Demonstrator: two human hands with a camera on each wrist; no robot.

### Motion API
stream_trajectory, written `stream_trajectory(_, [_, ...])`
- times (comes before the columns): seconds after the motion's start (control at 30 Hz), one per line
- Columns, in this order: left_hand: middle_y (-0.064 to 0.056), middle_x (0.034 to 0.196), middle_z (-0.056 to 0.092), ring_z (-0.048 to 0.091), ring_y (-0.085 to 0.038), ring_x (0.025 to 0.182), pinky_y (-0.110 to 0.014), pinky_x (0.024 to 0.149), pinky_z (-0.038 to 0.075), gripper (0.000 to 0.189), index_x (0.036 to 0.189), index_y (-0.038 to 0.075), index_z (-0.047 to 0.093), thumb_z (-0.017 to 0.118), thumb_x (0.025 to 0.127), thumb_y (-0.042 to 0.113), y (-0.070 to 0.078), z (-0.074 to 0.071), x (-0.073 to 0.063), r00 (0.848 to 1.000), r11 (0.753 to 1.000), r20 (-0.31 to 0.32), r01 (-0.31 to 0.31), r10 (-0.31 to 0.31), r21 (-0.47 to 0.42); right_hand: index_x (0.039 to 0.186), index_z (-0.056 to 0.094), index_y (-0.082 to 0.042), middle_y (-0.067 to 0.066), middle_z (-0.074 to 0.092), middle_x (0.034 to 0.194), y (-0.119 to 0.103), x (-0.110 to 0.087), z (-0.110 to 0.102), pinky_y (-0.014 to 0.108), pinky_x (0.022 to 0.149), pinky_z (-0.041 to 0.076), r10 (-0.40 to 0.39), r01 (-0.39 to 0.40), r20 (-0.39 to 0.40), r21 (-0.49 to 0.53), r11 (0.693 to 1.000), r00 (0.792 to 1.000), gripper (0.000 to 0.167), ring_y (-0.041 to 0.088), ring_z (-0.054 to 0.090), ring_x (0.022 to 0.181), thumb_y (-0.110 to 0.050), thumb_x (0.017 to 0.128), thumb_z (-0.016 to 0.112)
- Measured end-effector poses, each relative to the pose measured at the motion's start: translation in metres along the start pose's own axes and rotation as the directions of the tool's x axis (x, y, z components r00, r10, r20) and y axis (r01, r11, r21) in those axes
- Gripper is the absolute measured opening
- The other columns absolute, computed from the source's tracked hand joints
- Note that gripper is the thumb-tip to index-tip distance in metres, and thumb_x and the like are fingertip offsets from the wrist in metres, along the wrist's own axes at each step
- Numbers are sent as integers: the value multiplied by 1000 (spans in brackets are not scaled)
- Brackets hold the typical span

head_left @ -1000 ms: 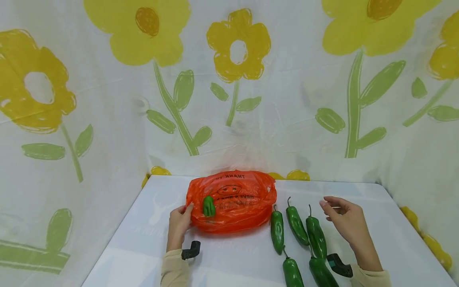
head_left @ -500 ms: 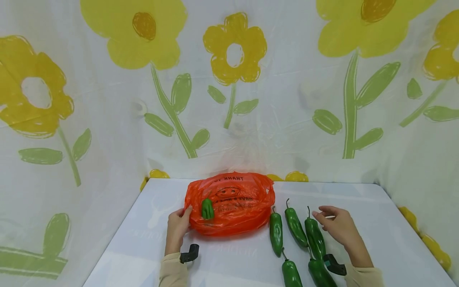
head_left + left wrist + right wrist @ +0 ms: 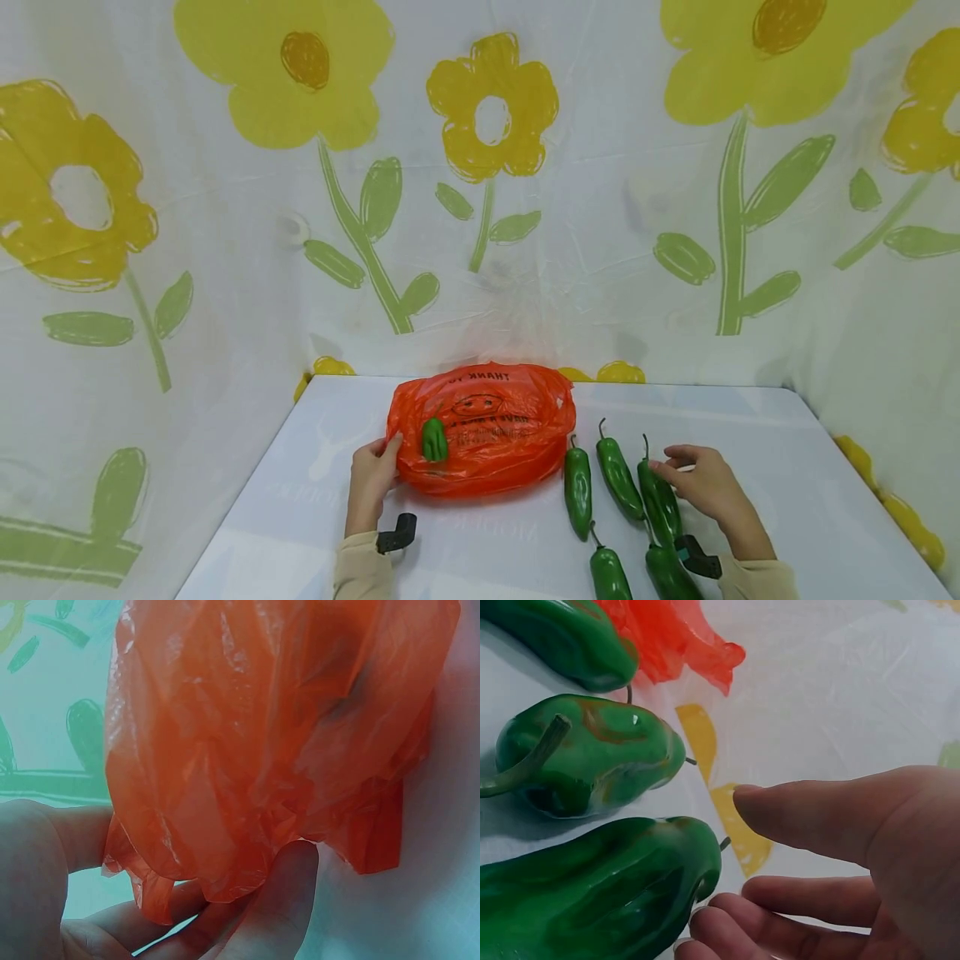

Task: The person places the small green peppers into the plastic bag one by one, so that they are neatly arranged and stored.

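Plenty of counter [image 3: 810, 500] to the right of the right grip [image 3: 703, 481], all the way out to the right edge, and another decent stretch left of the left grip [image 3: 375, 468]. Back is tighter: the red bag [image 3: 510, 450] sits up by the far edge and hides part of it in the head view. White surface runs across in front of it too, over to the peppers.

Those would be 5 long green peppers [image 3: 618, 479] right of the bag, 3 in the far row and 2 nearer, all with stems toward the far edge. The far-right pepper [image 3: 663, 510] has its long axis running near to far, stem end angled a little left. Bag's long axis goes side to side, print reading backwards. There's a stubby green pepper [image 3: 434, 440] at the bag's left half, standing roughly upright.

Left grip is pinching the bag's left edge. Right grip is spread, thumb away from bent fingers, right by the far-right pepper; can't tell if it's touching.
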State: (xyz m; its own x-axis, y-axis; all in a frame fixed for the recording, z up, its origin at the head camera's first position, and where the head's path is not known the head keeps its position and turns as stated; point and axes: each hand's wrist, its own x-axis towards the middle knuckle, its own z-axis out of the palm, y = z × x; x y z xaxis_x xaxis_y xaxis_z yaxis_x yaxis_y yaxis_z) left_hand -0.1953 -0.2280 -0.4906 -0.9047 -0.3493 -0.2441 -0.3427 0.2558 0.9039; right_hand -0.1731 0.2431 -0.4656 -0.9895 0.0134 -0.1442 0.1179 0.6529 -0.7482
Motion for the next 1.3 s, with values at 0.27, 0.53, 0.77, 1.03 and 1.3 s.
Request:
stream_trajectory(0.27, [-27,129,62,62,-28,97,-33,79,63,62,142,-7,54,50,107,43,1,0,-1,1000,1000,0,-2,2,7,135,51,21,33,65,118,4,0,0,40,74,65,33,-34,42,28,999,999,65,27,73,91,-28,98,71])
stream_trajectory(0.53, [-27,127,63,61,-27,95,-31,77,63,61,142,-7,54,51,107,42,0,0,0,1000,1000,-4,-2,2,9,134,50,22,35,61,120,7,2,0,44,74,65,79,-82,102,25,996,992,65,29,72,94,-25,96,72])
stream_trajectory(0.77, [-28,132,61,61,-29,99,-32,78,63,64,145,-7,51,50,107,43,0,0,1,1000,1000,4,13,-13,11,133,49,23,35,62,118,10,3,3,45,73,65,113,-115,152,6,993,982,66,30,72,94,-26,95,73])
stream_trajectory(1.03, [-28,135,60,62,-31,103,-32,80,63,63,145,-6,51,50,106,44,-3,-2,2,1000,1000,2,19,-19,17,130,51,24,30,66,113,11,4,5,44,71,65,106,-110,187,9,994,977,67,25,72,92,-27,94,74])
stream_trajectory(1.3, [-28,134,61,63,-30,101,-34,81,64,63,144,-7,52,50,107,43,0,1,2,1000,1000,9,6,-6,6,129,51,25,29,67,112,8,1,3,44,72,65,103,-106,197,5,994,975,67,26,73,92,-25,92,77])
